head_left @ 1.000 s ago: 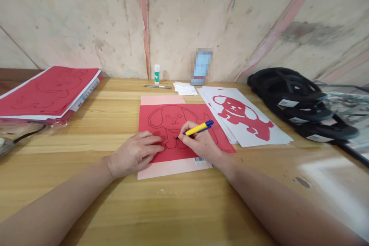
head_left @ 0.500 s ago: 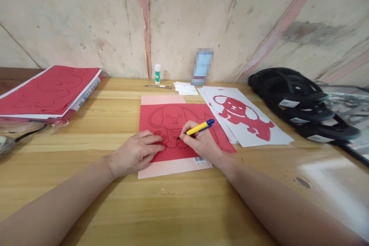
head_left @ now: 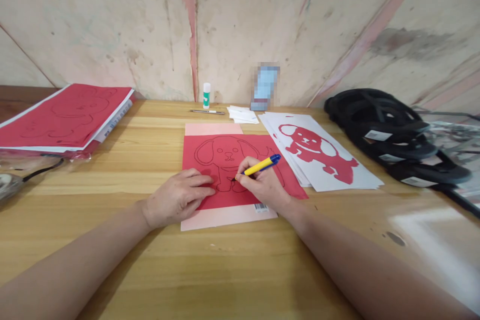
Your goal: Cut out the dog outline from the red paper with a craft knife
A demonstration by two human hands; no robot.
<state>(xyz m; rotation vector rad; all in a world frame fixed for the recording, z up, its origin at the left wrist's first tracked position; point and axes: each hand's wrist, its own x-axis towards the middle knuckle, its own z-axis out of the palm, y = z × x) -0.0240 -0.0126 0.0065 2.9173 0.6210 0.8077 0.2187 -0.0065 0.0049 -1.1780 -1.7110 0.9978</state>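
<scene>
A sheet of red paper with a black outline drawing of a dog lies on a pink board with a barcode sticker. My left hand rests palm down, its fingers stretched flat over the paper's left edge. In a pen grip, my right hand is closed around a slim yellow-and-blue craft knife. Its dark tip meets the paper at the dog's front legs. My right hand covers part of the dog's body.
To the right lie white sheets bearing a red paper dog, beside a black slatted object. More red sheets are stacked at left. A glue stick, a pen, white slips and a blurred phone-like object line the wall.
The view has shifted very slightly. Both hands hold nearly the same pose, with the knife tip still at the dog's front legs.
</scene>
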